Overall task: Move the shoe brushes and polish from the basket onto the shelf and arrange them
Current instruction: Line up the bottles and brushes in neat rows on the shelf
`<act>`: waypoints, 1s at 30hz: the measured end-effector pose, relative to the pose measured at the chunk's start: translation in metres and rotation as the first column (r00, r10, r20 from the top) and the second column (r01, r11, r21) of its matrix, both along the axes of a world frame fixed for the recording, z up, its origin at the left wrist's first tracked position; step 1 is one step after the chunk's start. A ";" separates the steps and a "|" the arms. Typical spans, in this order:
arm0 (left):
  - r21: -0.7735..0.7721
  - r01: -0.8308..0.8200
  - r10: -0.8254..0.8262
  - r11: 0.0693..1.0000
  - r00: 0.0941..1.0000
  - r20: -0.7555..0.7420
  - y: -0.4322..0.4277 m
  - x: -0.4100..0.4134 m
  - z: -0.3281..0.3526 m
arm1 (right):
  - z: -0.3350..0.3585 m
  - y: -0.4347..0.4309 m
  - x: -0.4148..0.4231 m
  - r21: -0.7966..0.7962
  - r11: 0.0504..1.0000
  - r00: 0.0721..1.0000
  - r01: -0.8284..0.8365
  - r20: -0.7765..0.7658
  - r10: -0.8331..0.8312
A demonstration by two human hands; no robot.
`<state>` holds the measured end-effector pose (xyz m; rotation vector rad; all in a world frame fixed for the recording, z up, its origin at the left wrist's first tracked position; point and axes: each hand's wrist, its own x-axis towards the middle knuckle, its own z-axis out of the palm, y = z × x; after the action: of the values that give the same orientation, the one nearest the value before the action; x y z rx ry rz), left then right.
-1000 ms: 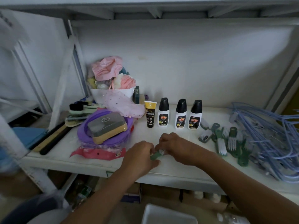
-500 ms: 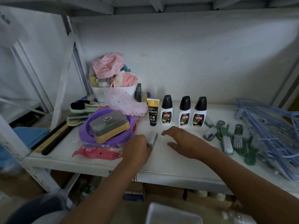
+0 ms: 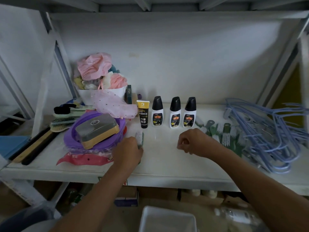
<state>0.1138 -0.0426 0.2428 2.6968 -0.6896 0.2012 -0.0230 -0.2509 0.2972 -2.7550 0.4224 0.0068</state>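
Note:
On the white shelf (image 3: 160, 163) my left hand (image 3: 127, 151) holds a small green brush with white bristles (image 3: 139, 137), its head pointing away from me, just right of the purple ring. My right hand (image 3: 192, 142) hovers over the shelf middle with fingers curled and nothing in it. Behind stand a black-and-yellow polish tube (image 3: 143, 114) and three white polish bottles with black caps (image 3: 173, 113) in a row. Several more green brushes (image 3: 224, 133) lie in a loose group to the right. The white basket (image 3: 167, 218) sits below, at the bottom edge.
A purple ring (image 3: 73, 136) carrying a boxed brush (image 3: 97, 129) lies at left, with other brushes and a long shoehorn (image 3: 31, 148) beside it. A white tub of pink cloths (image 3: 100, 94) stands behind. Blue hangers (image 3: 267, 131) pile at far right.
My hands separated; the left hand carried the green brush leftward toward the purple ring and set it lengthwise. The right hand drew back to the right and curled its fingers.

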 end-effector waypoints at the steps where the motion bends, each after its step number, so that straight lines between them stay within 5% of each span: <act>1: -0.004 0.002 -0.002 1.000 1.000 -0.007 0.001 0.001 -0.001 | 0.003 -0.001 0.000 -0.005 1.000 1.000 0.018 -0.008 -0.018; 8: 0.044 0.023 -0.027 0.999 0.996 0.084 0.004 -0.001 0.003 | 0.016 -0.055 -0.023 -0.202 0.953 0.974 0.226 0.051 -0.221; 17: 0.008 0.236 -0.233 0.972 0.954 0.188 -0.012 -0.025 0.012 | -0.009 -0.099 -0.045 -0.357 0.927 0.969 0.113 -0.167 -0.183; 30: 0.050 0.452 -0.453 0.890 0.872 0.186 -0.036 -0.062 -0.003 | -0.038 -0.108 -0.045 -0.523 0.849 0.996 0.080 0.081 -0.044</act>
<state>0.0516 -0.0786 0.2397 2.4492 -1.3575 0.3403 -0.0679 -0.3593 0.2596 -3.2660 0.5653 -0.2544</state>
